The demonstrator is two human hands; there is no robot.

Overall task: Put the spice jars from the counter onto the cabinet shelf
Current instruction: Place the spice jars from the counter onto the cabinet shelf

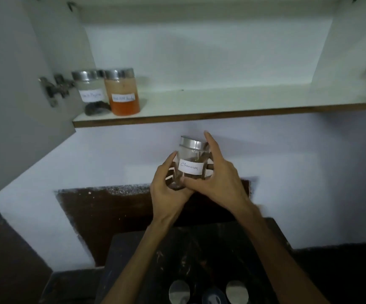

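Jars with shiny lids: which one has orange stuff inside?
The right-hand shelf jar; its neighbour and the held cinnamon jar look mostly clear.

A grey open cabinet door hung at the left on dull metal hinges. A white painted wall ran below, with a dark brown recessed patch.

left hand cupped, right hand gripping, forearms raised
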